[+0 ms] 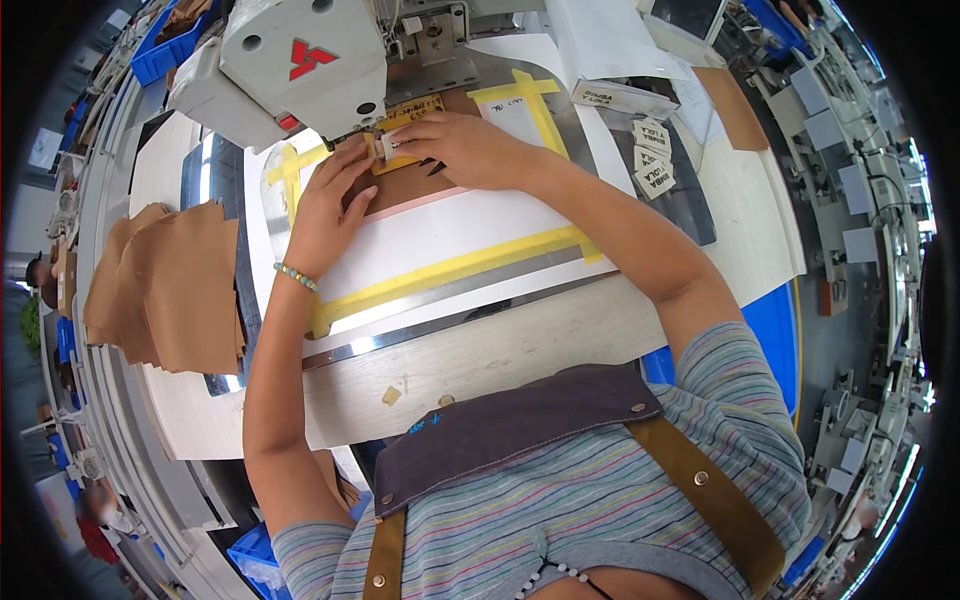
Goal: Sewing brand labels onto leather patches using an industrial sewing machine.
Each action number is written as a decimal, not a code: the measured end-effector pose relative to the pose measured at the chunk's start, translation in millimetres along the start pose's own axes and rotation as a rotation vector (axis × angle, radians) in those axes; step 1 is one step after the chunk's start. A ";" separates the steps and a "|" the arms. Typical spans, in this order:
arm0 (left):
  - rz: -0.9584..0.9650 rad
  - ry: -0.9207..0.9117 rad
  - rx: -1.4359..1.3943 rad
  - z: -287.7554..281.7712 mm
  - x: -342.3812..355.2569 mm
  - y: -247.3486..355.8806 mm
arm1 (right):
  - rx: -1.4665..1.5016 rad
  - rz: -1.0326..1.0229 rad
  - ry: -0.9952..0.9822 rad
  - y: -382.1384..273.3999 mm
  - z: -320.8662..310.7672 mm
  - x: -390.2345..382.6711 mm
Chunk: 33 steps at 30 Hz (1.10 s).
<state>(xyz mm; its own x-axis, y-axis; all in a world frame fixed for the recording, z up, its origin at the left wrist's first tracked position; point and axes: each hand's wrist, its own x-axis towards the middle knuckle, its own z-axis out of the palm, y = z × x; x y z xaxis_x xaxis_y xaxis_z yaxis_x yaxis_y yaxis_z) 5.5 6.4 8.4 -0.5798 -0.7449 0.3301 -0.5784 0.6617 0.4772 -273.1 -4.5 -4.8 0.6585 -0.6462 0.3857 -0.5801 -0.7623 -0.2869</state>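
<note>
My left hand lies with its fingertips at the left of a small yellow template, thumb apart from the fingers. My right hand reaches in from the right, fingertips at a small white label in the template's opening. Tucked in that hand is a small tool whose two dark pointed tips stick out below the palm; its kind is hidden. Under both hands lies a brown leather-like piece with a pinkish strip along its near edge. It rests on a white sheet bordered with yellow tape.
A white sewing machine head stands just beyond my hands. Brown cut pieces are stacked at the left. Several printed white labels lie at the right, near a white box. A blue bin sits below the table's right edge.
</note>
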 end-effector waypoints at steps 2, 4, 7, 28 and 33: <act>-0.025 0.012 0.009 -5.9 -6.2 -0.2 | -0.040 0.009 -0.023 1.3 0.3 0.4; -0.021 0.026 0.091 -10.5 -10.6 0.6 | -0.078 -0.005 -0.010 1.7 1.6 0.3; -0.116 0.008 -0.023 -14.6 -18.3 4.0 | -0.137 -0.036 0.032 1.4 4.1 0.1; -0.066 0.001 0.003 -20.7 -23.3 11.1 | -0.242 0.022 -0.025 2.9 8.7 13.2; -0.070 -0.028 0.043 -22.0 -24.2 10.9 | -0.230 0.028 0.002 9.7 5.5 22.8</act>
<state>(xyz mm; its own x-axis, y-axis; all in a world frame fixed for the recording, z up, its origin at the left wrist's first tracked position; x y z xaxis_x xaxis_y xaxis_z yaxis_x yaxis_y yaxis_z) 25.8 29.7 23.6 -0.5525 -0.7873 0.2738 -0.6422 0.6114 0.4623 -261.1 -26.9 -3.7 0.6401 -0.6666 0.3820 -0.6920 -0.7163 -0.0904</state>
